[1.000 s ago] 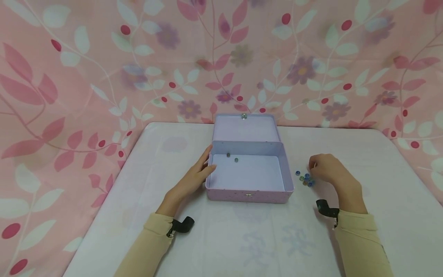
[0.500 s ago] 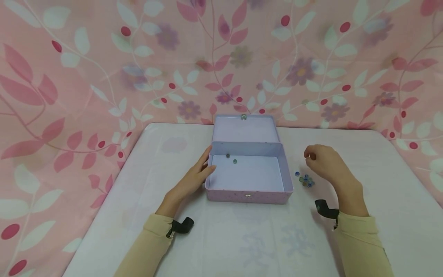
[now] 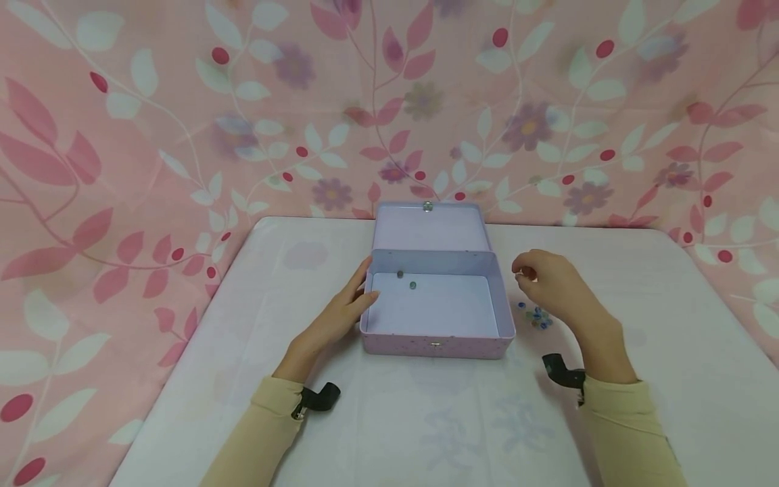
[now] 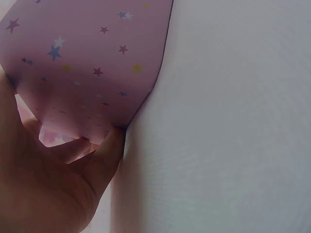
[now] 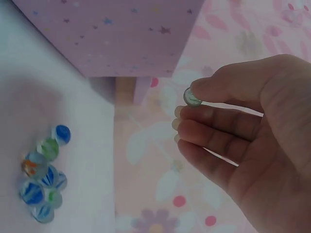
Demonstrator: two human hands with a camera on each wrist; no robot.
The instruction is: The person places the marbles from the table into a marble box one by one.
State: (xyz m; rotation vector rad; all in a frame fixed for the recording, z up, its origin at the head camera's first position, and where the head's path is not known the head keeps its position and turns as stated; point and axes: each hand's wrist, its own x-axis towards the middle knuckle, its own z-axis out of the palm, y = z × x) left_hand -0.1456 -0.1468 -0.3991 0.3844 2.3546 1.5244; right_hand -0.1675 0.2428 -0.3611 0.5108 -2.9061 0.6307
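Observation:
A lilac hinged-lid box with a star pattern stands lid up, two marbles on its floor toward the back left. My left hand holds the box's left side, thumb over the rim and the other fingers along the outer wall. To the right of the box, my right hand is raised off the table. In the right wrist view it pinches a clear greenish marble between thumb and index finger. Below that hand lies a cluster of blue, green and orange glass marbles.
The raised lid leans back at the rear of the box, close to the pink floral backdrop. A white cloth covers the table. Each wrist carries a small black camera.
My right hand has lifted from the marble cluster with a marble in its fingertips and moved left toward the box. My left hand has stayed on the box.

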